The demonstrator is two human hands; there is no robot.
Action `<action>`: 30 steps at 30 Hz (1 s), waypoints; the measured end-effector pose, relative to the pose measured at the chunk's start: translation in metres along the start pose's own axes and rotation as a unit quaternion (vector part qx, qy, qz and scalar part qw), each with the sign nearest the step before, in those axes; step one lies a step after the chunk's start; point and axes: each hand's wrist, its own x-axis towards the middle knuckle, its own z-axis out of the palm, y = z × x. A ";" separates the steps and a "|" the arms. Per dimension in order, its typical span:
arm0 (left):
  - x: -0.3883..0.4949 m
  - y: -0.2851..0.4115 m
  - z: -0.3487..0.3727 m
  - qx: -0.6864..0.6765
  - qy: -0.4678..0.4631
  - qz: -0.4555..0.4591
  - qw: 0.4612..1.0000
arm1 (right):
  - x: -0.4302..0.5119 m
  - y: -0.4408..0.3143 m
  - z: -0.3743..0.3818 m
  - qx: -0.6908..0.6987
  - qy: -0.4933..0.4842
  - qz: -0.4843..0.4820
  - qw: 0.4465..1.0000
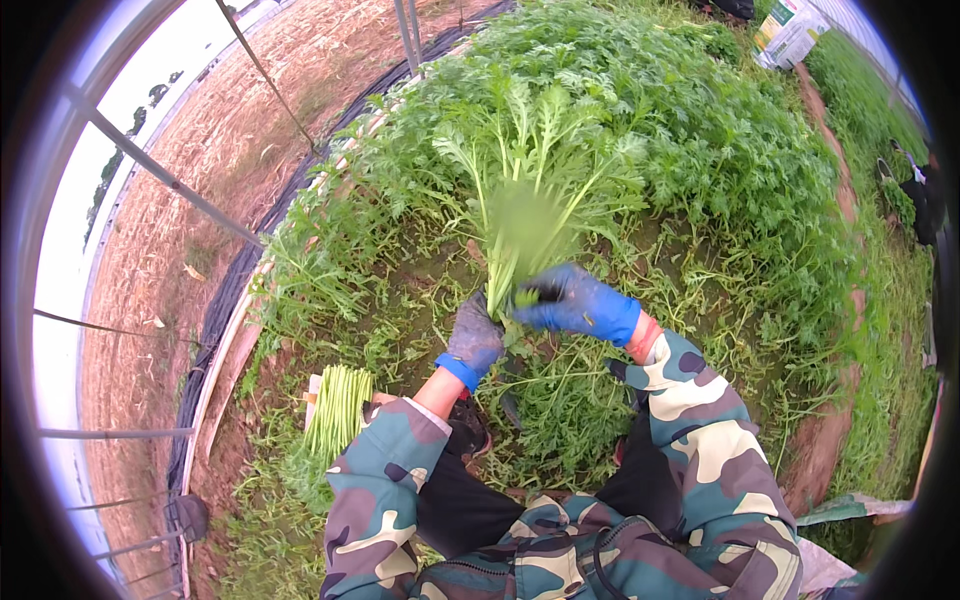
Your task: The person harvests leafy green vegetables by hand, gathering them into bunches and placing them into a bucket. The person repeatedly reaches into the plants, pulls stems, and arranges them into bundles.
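My left hand [476, 337], in a soiled blue glove, is closed around the lower stems of a bunch of leafy greens [499, 274] with feathery leaves, held upright in front of me. Against the right side of that bunch is my right hand [577, 304], also in a blue glove and blurred by motion; a bit of green shows at its fingers, and whether it grips anything is unclear. A bundle of cut green stems [337, 409] lies at the lower left, its cut ends pointing away from me. Loose greens [574, 412] lie on the ground between my legs.
Dense standing greens [712, 142] fill the bed ahead. Metal frame poles [172, 184] and a dark rolled sheet [232, 274] border the left side. A white printed bag [787, 37] stands at the upper right. Part of another person in dark clothing [922, 195] shows at the right rim.
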 end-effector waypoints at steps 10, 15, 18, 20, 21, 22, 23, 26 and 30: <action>0.007 -0.018 0.000 0.162 0.044 -0.045 0.985 | 0.000 -0.011 0.008 -0.108 0.345 -0.171 0.916; 0.005 -0.010 0.002 0.224 0.056 -0.051 0.972 | 0.010 -0.003 0.010 -0.388 0.390 -0.109 0.827; 0.004 -0.005 0.003 0.249 0.065 -0.048 0.965 | 0.012 0.003 0.010 -0.350 0.364 -0.174 0.846; 0.005 -0.004 0.003 0.245 0.061 -0.049 0.966 | 0.012 0.006 0.014 -0.303 0.339 -0.232 0.860; 0.005 -0.003 0.003 0.233 0.052 -0.058 0.969 | 0.011 0.006 0.016 -0.319 0.297 -0.223 0.872; 0.006 -0.003 0.002 0.215 0.048 -0.061 0.973 | 0.010 0.007 0.020 -0.330 0.269 -0.211 0.880; 0.005 -0.002 0.001 0.229 0.054 -0.060 0.970 | 0.008 0.007 0.023 -0.336 0.241 -0.207 0.887; 0.005 0.003 0.000 0.253 0.069 -0.064 0.963 | 0.003 0.005 0.027 -0.231 0.107 -0.235 0.938; 0.001 0.007 0.001 0.307 0.050 -0.100 0.945 | 0.009 -0.003 0.021 -0.100 0.335 -0.167 0.922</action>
